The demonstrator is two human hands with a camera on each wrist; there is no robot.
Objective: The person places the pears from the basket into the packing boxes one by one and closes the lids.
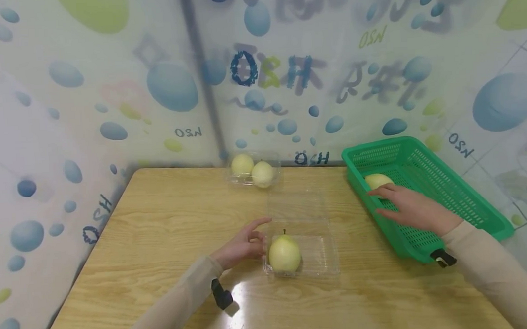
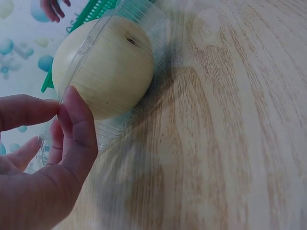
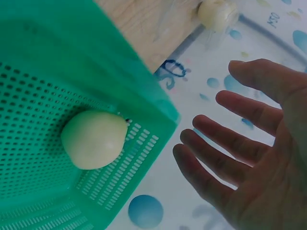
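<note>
My left hand (image 1: 242, 245) is at the left side of an open clear plastic clamshell box (image 1: 317, 253). In the left wrist view, its thumb and index finger pinch the box's rim (image 2: 79, 64). One pale yellow pear (image 1: 284, 254) sits in the left half of that box, stem up. Over the green basket (image 1: 485, 222) my right hand (image 1: 411, 206) hovers with fingers spread and nothing held. Another pear (image 3: 95, 140) lies in the basket's far left corner, partly covered by this hand in the head view. The right wrist view shows the fingers apart from it.
At the table's back edge stands a second clear box holding two pears (image 1: 262, 174). The open box's lid (image 1: 297, 205) lies folded back behind its base. A patterned curtain (image 1: 176, 124) rises behind the wooden table (image 1: 167, 214).
</note>
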